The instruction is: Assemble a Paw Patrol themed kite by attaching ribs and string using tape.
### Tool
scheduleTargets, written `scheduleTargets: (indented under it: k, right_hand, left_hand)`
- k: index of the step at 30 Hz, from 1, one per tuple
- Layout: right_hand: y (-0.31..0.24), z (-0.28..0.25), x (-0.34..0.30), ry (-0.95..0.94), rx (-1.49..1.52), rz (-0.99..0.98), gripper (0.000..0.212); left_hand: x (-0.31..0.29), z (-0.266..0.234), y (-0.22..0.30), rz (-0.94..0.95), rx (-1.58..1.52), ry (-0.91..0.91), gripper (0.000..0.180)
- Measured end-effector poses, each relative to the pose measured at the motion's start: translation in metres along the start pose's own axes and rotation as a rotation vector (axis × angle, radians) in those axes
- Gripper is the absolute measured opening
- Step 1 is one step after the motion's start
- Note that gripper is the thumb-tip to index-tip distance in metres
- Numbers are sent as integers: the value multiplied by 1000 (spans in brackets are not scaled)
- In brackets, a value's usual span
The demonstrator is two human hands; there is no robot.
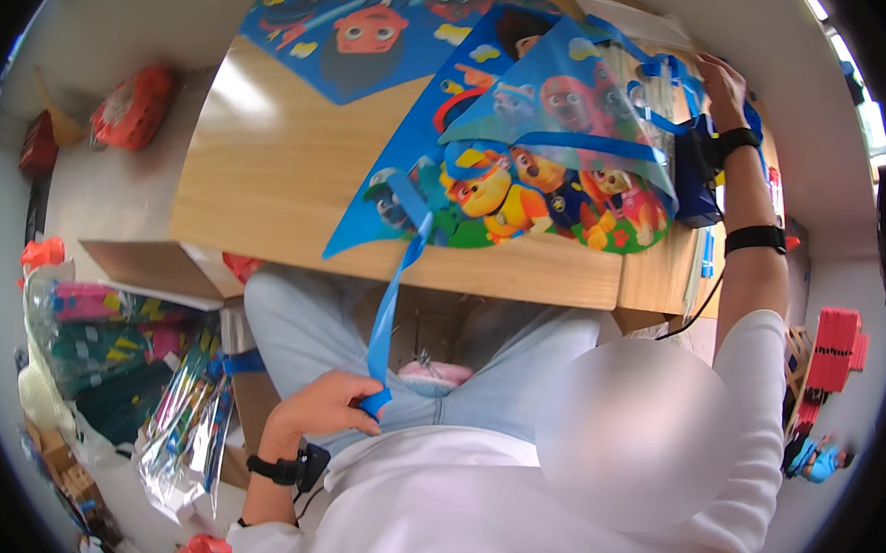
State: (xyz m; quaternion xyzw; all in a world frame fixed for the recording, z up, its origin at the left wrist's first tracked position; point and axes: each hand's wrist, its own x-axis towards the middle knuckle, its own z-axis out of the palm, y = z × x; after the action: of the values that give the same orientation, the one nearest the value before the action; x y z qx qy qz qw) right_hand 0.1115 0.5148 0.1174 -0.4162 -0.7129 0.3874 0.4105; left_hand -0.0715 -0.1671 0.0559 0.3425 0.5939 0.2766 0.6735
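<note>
My left hand, closed, pinches the lower end of a blue ribbon over my lap. The ribbon runs up to a plastic sheet printed with cartoon puppies, which lies on the table and overhangs its near edge. Part of that sheet is folded over on itself, with a blue strip across the fold. At the table's right side, my right hand has its fingers bent beside looped blue ribbon. What those fingers grip is hidden. Below that hand stands a dark blue object whose kind I cannot make out.
Another printed blue sheet lies farther back on the wooden table. At left, an opened cardboard box stands near clear-wrapped colourful packages. Red bags lie on the floor. A black cable hangs by my right arm.
</note>
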Motion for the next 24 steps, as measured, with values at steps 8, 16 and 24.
scheduleTargets:
  k: [8,16,24]
  right_hand:
    - [-55,49,-90,-327,21,48,27]
    - [-130,179,-377,-1285,354,246,55]
    - [-149,219,-466,-1334,610,523,24]
  left_hand:
    - [-54,5,-11,-142,217,-108,23]
    - [-42,-25,21,120,-54,239,19]
    - [-35,-67,50,312,-94,384,19]
